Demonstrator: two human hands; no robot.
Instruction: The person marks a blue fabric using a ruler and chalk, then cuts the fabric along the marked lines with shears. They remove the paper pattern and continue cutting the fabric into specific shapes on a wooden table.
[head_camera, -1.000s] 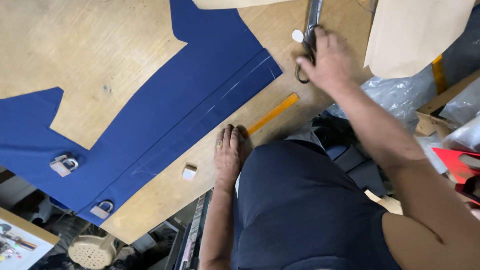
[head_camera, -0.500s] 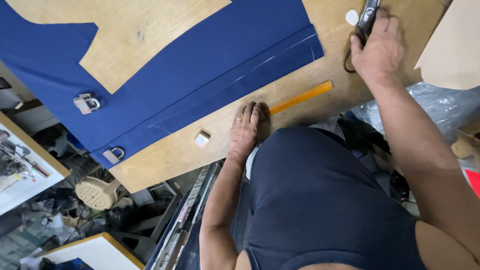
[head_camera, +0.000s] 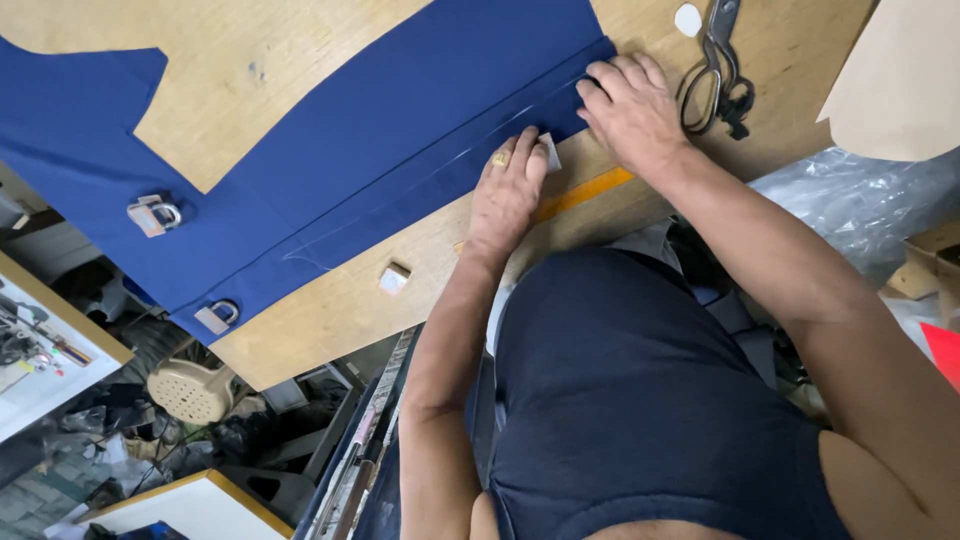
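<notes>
While both hands press blue fabric, two padlocks sit there.

A pale plywood counter fills the upper frame under even, bright light. Below its edge at lower left lie cluttered odds, a beige perforated stool and a white framed board. Crumpled clear plastic sheeting sits at right.

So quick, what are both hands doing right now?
Left hand: open, flat on the blue fabric.
Right hand: open, pressing the fabric's edge, holding nothing.
</notes>
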